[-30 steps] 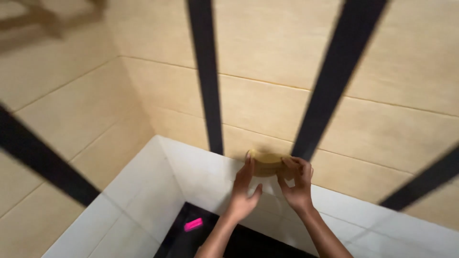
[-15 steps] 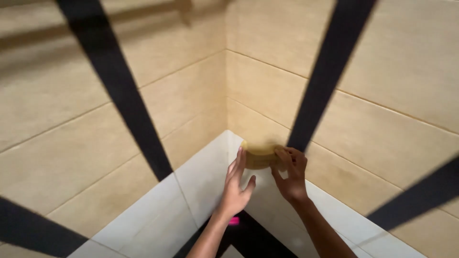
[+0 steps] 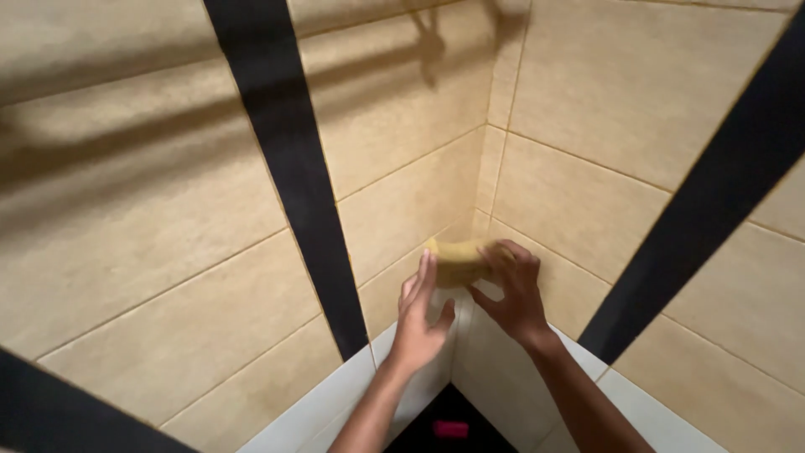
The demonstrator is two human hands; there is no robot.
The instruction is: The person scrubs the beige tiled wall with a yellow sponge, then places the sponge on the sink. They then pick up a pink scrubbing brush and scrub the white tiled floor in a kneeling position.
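At frame centre, the right hand point(image 3: 513, 294) clamps a yellow sponge point(image 3: 457, 261) against the tiled corner point(image 3: 490, 168) while the left hand point(image 3: 421, 315), fingers apart, touches its edge.

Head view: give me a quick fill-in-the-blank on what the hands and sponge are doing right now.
1. The right hand holds a sponge whose colour is ____.
2. The sponge sits at the ____ where two tiled walls meet.
3. The left hand is open, its fingertips beside the ____.
4. The small object on the dark floor below is ____ in colour.

Missing words: yellow; corner; sponge; pink
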